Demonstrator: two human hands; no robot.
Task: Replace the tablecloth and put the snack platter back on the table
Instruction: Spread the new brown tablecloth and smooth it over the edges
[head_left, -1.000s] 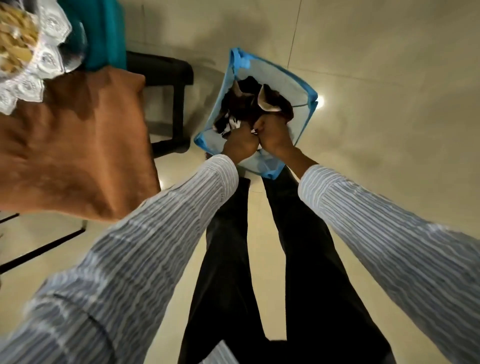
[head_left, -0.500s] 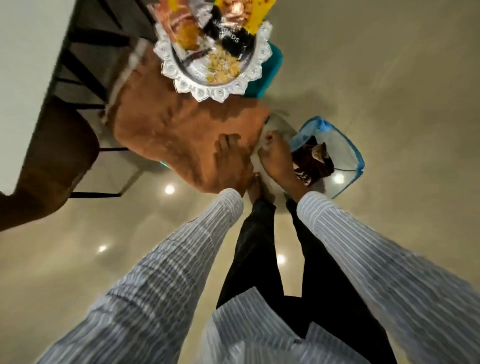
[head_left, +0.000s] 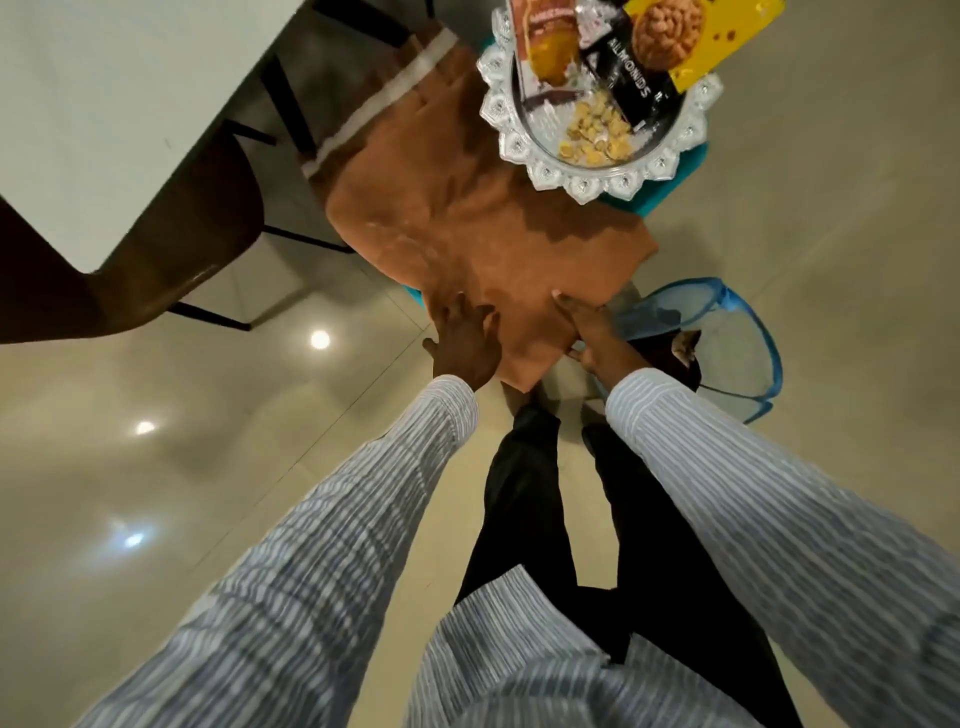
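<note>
1. "ALMONDS", white caps, on a black snack packet (head_left: 626, 78) lying in the snack platter (head_left: 597, 183).
2. Orange-brown packet (head_left: 545, 47) beside it: has print at its top edge, too blurred to read.
3. Yellow packet (head_left: 696, 39) on the other side: nut photo only, no legible text.
4. Nothing else readable in view.

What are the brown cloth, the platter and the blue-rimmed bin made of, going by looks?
Brown cloth: matte, suede-like fabric, soft folds, pale stripe at one end. Platter: likely clear glass or acrylic, faceted scalloped rim glints. Bin: thin sheer fabric or mesh, probably, with blue trim; floor shows through the wall.
</note>
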